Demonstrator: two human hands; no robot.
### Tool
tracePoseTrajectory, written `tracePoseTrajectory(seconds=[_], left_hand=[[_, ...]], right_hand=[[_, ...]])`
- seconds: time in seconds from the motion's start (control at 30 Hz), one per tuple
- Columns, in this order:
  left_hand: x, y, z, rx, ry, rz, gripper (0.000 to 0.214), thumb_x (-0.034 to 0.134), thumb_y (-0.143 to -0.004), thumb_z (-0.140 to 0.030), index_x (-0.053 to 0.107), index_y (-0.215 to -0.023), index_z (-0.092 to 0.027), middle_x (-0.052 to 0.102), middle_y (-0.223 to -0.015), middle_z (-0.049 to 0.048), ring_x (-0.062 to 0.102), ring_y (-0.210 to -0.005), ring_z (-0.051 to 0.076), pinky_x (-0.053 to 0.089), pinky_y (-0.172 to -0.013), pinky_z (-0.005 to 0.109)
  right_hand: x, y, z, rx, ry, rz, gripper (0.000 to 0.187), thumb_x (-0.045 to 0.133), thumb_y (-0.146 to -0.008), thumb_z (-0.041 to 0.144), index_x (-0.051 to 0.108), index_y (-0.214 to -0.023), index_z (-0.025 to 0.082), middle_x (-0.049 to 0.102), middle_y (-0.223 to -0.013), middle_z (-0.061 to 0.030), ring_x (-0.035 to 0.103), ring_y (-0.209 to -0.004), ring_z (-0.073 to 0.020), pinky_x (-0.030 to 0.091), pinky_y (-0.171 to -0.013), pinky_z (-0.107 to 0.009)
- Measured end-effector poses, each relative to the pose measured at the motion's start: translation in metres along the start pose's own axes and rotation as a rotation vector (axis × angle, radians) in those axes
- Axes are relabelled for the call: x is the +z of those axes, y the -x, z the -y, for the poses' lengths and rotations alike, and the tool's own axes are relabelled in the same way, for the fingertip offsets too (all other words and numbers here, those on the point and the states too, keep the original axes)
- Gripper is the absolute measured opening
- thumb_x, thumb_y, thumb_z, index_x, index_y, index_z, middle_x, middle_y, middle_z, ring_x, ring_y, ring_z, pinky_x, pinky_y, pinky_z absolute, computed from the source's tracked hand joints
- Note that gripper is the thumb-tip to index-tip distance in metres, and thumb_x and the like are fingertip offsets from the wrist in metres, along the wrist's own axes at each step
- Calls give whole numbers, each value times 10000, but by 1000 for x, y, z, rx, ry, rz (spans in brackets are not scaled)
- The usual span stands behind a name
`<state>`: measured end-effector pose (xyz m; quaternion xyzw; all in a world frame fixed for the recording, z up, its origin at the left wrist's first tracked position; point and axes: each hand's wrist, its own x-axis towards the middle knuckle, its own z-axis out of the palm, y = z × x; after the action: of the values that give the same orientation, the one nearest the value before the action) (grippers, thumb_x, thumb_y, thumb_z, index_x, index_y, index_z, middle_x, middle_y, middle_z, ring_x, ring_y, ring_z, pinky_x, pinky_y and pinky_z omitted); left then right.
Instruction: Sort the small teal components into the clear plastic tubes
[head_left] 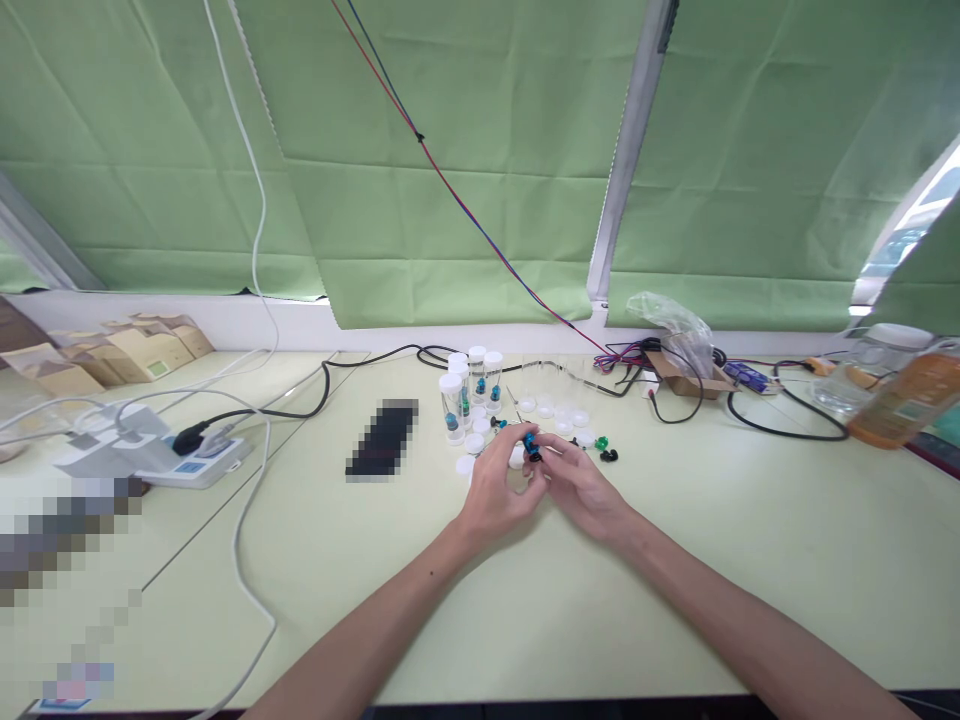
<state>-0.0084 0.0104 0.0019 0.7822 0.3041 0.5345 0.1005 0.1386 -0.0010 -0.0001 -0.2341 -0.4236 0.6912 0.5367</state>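
Between my two hands is a small blue and black part (532, 446), too small to name exactly. My left hand (499, 487) pinches it from the left with thumb and forefinger. From the other side, the fingers of my right hand (581, 487) close on the same part. Just beyond stand several clear tubes with white caps (451, 408), with blue or green pieces inside. Loose white caps (474, 443) lie around my hands. To the right of my right hand are a green piece (601, 442) and a black piece (609, 456).
A blurred dark rectangle (382, 440) lies left of the tubes. Farther left are a power strip (199, 465) and white cables. Cardboard boxes (127, 350) stand at the back left. At the right are an open carton (686, 375), black cables and an orange bottle (907, 400).
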Motion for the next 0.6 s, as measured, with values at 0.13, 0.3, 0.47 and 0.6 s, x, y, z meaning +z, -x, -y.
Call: tracePoseTrajectory(seconds=[0.13,0.3,0.47,0.6], left_hand=[[0,0,0,7,-2,-4,488,569,-729,-86,511,-1198,-206,643,-1105,71,622,-1001,185,523,-855,320],[0,0,0,-9,-5,3,456,568,-743,-105,518,-1184,-209,643,-1106,76,626,-990,190,530,-832,321],[0,-1,-1,-9,0,-1,448,563,-745,-108,517,-1179,-210,647,-1082,78,636,-955,189,539,-792,311],[0,-1,-1,-12,-2,2,446,559,-744,-110,518,-1177,-210,648,-1077,75,640,-929,185,540,-776,310]], right_hand=[[-1,-1,-1,6,5,-26,263,791,-740,306,698,-977,242,640,-902,1,574,-815,-132,431,-789,-282],[-1,-1,-1,11,11,-9,264,751,-784,348,688,-1012,230,654,-873,-14,579,-808,-140,437,-792,-284],[-1,0,0,15,6,34,264,699,-832,382,682,-1040,220,668,-845,-30,595,-817,-151,439,-816,-296],[1,0,0,13,4,15,258,716,-816,373,685,-1024,223,667,-881,-31,596,-830,-155,440,-819,-300]])
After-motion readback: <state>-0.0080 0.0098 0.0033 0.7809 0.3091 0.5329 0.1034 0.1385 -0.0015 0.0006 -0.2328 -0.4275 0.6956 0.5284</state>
